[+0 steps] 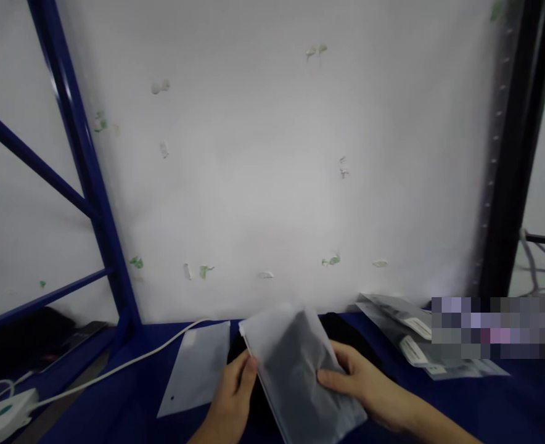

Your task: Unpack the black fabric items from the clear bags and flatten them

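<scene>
Between my two hands is a frosted plastic zip bag with something dark and flat inside it. My left hand pinches the bag's left edge, thumb on top, just below the zip slider. On the other side, my right hand grips the right edge with its thumb pressed on the front face. The bag is tilted above a black cloth-like item, which it partly hides. Just left of my left hand lies a flat, empty-looking frosted bag with a small dark hole near its lower corner.
Several bagged dark items with white labels lie at the right on the blue shelf. A white cable runs across the left side to a power strip. A blue post and a black post flank the white wall.
</scene>
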A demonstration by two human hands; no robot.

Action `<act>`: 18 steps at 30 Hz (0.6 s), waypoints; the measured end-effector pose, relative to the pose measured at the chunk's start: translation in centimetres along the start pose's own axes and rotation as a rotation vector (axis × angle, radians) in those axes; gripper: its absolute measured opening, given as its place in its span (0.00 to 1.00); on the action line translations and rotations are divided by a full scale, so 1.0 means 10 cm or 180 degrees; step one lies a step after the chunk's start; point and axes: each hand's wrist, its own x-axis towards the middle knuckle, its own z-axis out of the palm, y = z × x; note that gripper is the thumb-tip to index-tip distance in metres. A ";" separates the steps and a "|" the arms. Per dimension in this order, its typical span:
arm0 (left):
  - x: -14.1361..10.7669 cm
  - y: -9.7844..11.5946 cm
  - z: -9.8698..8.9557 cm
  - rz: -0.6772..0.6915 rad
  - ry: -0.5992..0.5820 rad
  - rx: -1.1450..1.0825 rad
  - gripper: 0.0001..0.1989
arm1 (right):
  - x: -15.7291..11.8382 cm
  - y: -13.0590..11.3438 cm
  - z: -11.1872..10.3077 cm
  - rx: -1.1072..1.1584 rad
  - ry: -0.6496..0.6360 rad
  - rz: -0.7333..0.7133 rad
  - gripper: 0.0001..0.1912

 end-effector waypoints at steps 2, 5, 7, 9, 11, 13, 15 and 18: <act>0.03 0.00 0.01 -0.0287 0.0206 -0.0383 0.25 | -0.04 -0.03 0.06 -0.0253 -0.0430 0.0108 0.23; 0.05 0.05 0.01 -0.0413 0.0078 -0.0811 0.24 | -0.08 -0.05 0.03 -0.0691 -0.0633 0.0240 0.22; 0.03 0.10 0.02 -0.0470 -0.0309 -0.1107 0.21 | -0.09 -0.04 -0.05 -0.0925 -0.0316 0.0203 0.24; -0.01 0.14 0.04 -0.0518 -0.0718 -0.1285 0.20 | -0.07 -0.02 -0.14 -0.1124 -0.0056 0.0104 0.24; -0.06 0.18 0.06 -0.0524 -0.1010 -0.1307 0.20 | -0.05 -0.01 -0.20 -0.1316 -0.0078 0.0038 0.25; -0.09 0.19 0.09 -0.0534 -0.1193 -0.1241 0.20 | -0.03 -0.01 -0.20 -0.1460 -0.0186 0.0047 0.26; -0.10 0.20 0.13 -0.0579 -0.1279 -0.1137 0.20 | -0.02 0.00 -0.15 -0.1515 -0.0294 0.0108 0.24; -0.10 0.20 0.17 -0.0606 -0.1293 -0.1023 0.19 | 0.00 0.06 -0.01 -0.1512 -0.0420 0.0198 0.22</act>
